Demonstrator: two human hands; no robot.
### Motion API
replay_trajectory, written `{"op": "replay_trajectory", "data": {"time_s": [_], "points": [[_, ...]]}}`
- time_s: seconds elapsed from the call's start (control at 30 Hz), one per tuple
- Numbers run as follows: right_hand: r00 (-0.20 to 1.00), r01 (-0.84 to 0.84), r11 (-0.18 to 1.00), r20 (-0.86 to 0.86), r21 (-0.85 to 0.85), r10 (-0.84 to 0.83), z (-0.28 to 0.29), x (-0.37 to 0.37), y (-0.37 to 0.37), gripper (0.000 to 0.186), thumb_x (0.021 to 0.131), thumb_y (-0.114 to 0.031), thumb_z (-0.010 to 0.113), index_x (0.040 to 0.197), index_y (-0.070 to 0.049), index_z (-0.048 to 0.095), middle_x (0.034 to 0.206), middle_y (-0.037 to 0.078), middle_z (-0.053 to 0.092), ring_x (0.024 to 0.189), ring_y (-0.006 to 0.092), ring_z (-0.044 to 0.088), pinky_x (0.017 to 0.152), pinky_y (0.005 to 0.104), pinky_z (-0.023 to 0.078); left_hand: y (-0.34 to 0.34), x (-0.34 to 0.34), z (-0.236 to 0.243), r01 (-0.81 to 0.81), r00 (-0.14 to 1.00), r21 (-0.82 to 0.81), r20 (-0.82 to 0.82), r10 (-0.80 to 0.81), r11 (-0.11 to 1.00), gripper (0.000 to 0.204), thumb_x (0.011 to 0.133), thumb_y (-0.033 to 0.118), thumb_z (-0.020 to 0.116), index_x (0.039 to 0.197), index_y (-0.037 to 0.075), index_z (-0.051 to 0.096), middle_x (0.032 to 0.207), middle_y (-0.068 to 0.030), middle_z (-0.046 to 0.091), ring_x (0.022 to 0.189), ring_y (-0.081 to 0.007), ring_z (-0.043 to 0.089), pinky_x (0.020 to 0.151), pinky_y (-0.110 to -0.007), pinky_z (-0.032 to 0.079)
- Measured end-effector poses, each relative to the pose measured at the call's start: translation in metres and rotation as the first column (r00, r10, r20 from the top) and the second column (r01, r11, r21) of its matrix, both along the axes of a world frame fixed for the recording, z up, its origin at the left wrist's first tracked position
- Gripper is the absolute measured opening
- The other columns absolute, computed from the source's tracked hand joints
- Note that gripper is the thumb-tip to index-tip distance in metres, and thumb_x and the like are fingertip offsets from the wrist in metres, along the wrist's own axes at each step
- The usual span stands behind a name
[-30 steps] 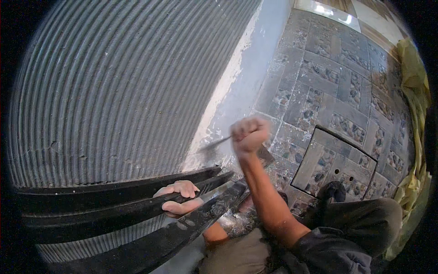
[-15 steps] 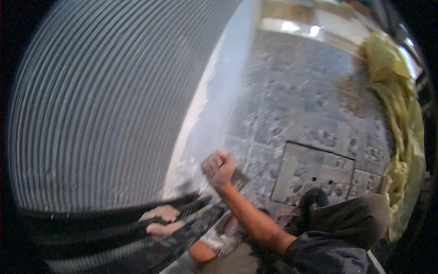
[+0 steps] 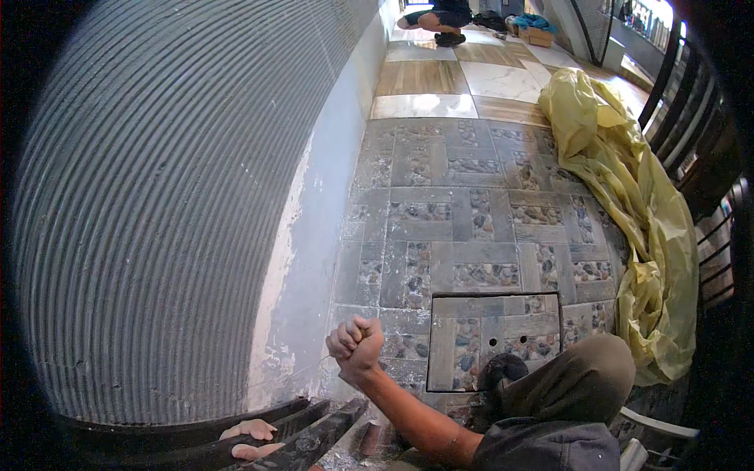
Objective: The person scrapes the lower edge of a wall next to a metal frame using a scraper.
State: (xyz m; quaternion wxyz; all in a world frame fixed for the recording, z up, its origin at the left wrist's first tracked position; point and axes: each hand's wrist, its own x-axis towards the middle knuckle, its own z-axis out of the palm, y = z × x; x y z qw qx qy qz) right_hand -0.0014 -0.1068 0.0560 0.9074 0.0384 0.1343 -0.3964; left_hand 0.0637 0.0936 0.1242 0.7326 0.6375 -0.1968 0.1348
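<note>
- A person crouches at the foot of a ribbed grey wall point(image 3: 157, 204), where a smooth pale plaster band point(image 3: 310, 267) meets the patterned tiled floor point(image 3: 471, 212).
- The right hand point(image 3: 355, 345) is clenched in a fist around a thin tool; only a fine sliver shows to its left, pointing at the flaking base of the plaster band, and its kind cannot be told.
- The left hand point(image 3: 251, 439) rests with fingers curled over dark slats point(image 3: 306, 428) lying along the wall's foot, steadying them.
- The work appears to be mid-stroke scraping or trimming along the wall's lower edge; the next move would call for bringing the tool tip back against the rough plaster, close above the slats, with the left hand bracing.
- A square hatch point(image 3: 491, 341) is set in the floor just beside the person's knee point(image 3: 581, 377).
- A crumpled yellow plastic sheet point(image 3: 620, 180) lies along the right; another person point(image 3: 440, 20) squats well apart at the far end.
</note>
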Motion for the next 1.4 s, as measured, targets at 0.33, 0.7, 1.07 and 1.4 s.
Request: {"op": "replay_trajectory", "data": {"time_s": [0.33, 0.7, 1.07, 1.4], "points": [[0.999, 0.044, 0.999, 0.002, -0.01, -0.044, 0.003, -0.011, -0.007, 0.036, 0.078, -0.028, 0.039, 0.046, -0.015, 0.027, 0.039, -0.001, 0.027, 0.034, 0.0139, 0.025, 0.037, 0.028, 0.024, -0.001, 0.002, -0.002, -0.015, 1.0, 0.028, -0.012, 0.016, 0.999, 0.036, 0.092, 0.034, 0.035, 0.088, -0.001, 0.041, 0.066, -0.0062, 0.044, 0.052, -0.0147, 0.045, 0.048, -0.026, 0.039], [0.999, 0.049, 0.999, -0.008, 0.011, -0.049, 0.009, -0.018, -0.012, 0.036, 0.078, -0.027, 0.038, 0.046, -0.015, 0.027, 0.04, -0.001, 0.027, 0.034, 0.0138, 0.025, 0.037, 0.0286, 0.023, -0.001, 0.003, -0.004, -0.021, 1.0, 0.047, -0.013, 0.021, 0.999, 0.038, 0.092, 0.035, 0.036, 0.09, -0.002, 0.041, 0.069, -0.0072, 0.045, 0.055, -0.0155, 0.047, 0.051, -0.027, 0.041], [0.998, 0.061, 0.996, 0.007, 0.065, -0.062, 0.01, -0.021, -0.014, 0.035, 0.079, -0.027, 0.037, 0.048, -0.015, 0.028, 0.041, 0.0, 0.028, 0.035, 0.0149, 0.024, 0.038, 0.0294, 0.022, 0.006, 0.002, -0.006, -0.04, 0.999, 0.059, -0.013, 0.04, 0.997, 0.04, 0.092, 0.037, 0.038, 0.092, -0.003, 0.041, 0.072, -0.0081, 0.046, 0.058, -0.0163, 0.049, 0.055, -0.028, 0.043], [0.997, 0.076, 0.997, -0.004, 0.001, -0.076, 0.012, -0.022, -0.016, 0.034, 0.076, -0.027, 0.037, 0.046, -0.015, 0.027, 0.039, -0.001, 0.028, 0.032, 0.0141, 0.023, 0.036, 0.0287, 0.023, 0.011, -0.002, -0.007, -0.078, 0.997, 0.075, -0.013, 0.08, 0.994, 0.042, 0.091, 0.038, 0.039, 0.094, -0.004, 0.041, 0.075, -0.0089, 0.047, 0.06, -0.0171, 0.051, 0.058, -0.029, 0.045]]}}
